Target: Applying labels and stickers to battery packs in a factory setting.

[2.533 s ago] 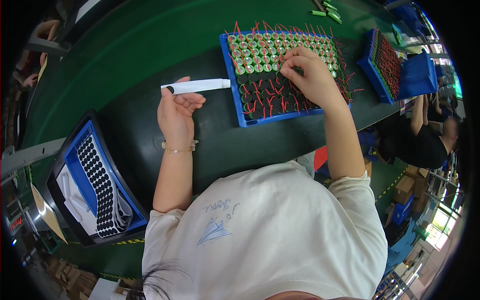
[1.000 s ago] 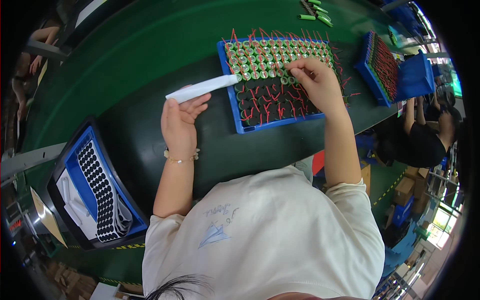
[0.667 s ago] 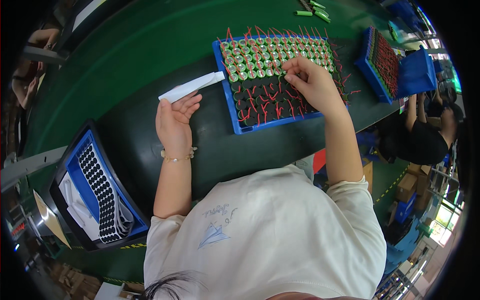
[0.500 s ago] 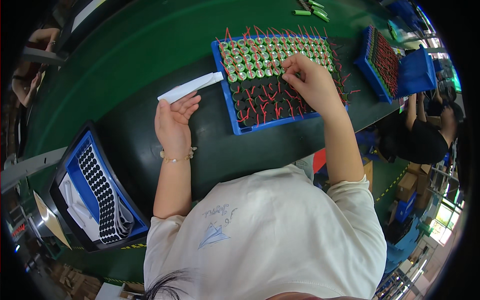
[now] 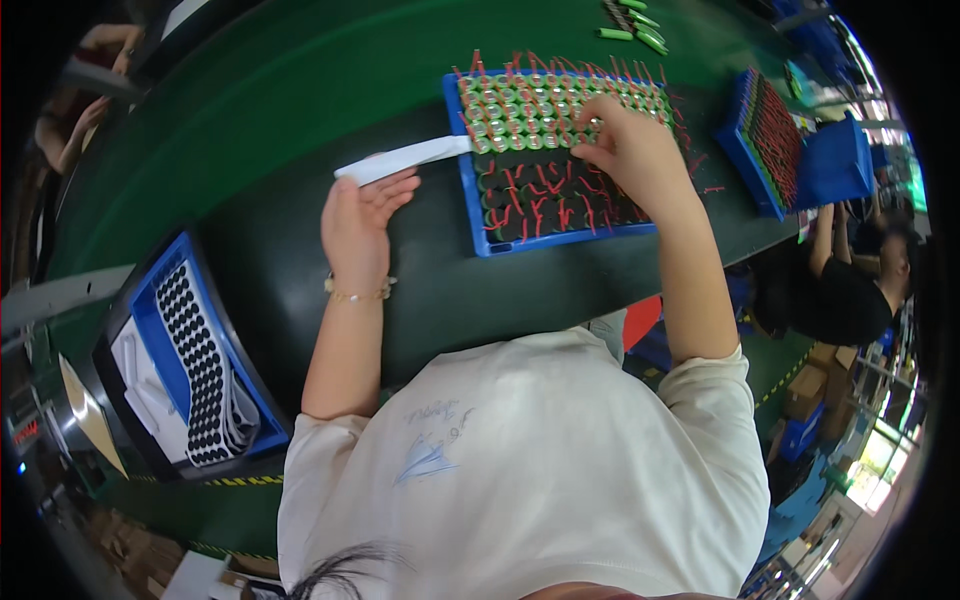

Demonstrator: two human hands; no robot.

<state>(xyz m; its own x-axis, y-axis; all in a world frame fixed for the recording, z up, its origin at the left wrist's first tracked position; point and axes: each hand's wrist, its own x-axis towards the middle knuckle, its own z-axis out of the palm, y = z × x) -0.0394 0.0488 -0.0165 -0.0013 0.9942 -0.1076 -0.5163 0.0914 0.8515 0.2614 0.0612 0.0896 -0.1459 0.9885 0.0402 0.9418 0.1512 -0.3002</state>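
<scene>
My left hand [image 5: 358, 225] pinches a white squeeze tube [image 5: 405, 158] between thumb and fingers, other fingers spread. The tube's nozzle end reaches over the left rim of a blue tray [image 5: 467, 205], beside the nearest cells. Green cylindrical battery cells [image 5: 520, 110] with red wires stand upright in rows there. Bare metal tops show in the far rows; the near cells [image 5: 540, 205] have black tops and loose red wires. Above the middle rows, my right hand [image 5: 635, 150] has thumb and fingers curled together at the cells; anything between the fingertips is too small to make out.
A second blue tray of wired cells [image 5: 768, 145] and a blue bin [image 5: 838, 160] stand right. Loose green cells [image 5: 640, 25] lie at the back. Left, a box holds a strip of black round stickers [image 5: 200, 360]. A co-worker [image 5: 835, 285] is at right, another person's arms at far left.
The whole scene has shifted slightly right and up in the picture. My left hand has brought the tube's nozzle a little closer to the cells. My right hand stays over the middle rows.
</scene>
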